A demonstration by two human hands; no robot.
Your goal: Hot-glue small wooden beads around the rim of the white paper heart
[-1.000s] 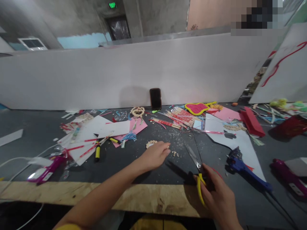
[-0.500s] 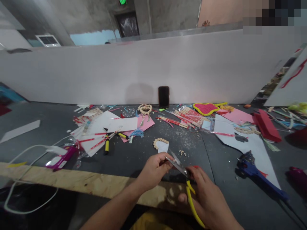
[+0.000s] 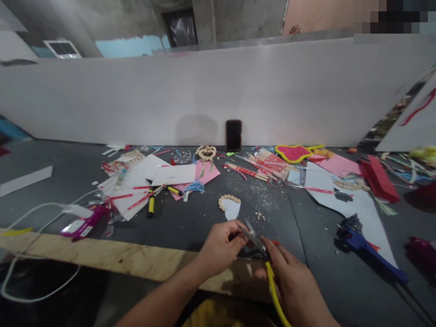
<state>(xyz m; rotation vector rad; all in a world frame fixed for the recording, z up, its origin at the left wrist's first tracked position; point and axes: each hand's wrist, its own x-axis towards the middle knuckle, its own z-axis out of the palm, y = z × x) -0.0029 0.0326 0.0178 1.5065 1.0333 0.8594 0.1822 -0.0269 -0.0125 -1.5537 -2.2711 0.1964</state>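
My right hand (image 3: 294, 274) is wrapped round a pair of scissors (image 3: 260, 247) with yellow handles, its slightly parted blades pointing up and left. Close to the blades, my left hand (image 3: 223, 247) is closed in a pinch; whatever small thing sits between its fingertips is too small to make out. Just beyond my left hand lies a white paper heart (image 3: 232, 210), with small wooden pieces (image 3: 225, 199) along its upper left edge. A little pile of tiny pale pieces (image 3: 260, 216) lies to the heart's right.
A blue glue gun (image 3: 369, 254) with a cord lies at right on white paper. Bundled red-and-tan sticks (image 3: 262, 163) and a phone (image 3: 234, 135) are at the back. At left are paper sheets (image 3: 177, 175), a yellow-black marker (image 3: 151, 205) and a purple device (image 3: 85, 221) with white cable.
The scissors' blades have come closer together. Both hands sit slightly lower, and more of the paper heart shows beyond my left hand. The camera view has shifted a little.
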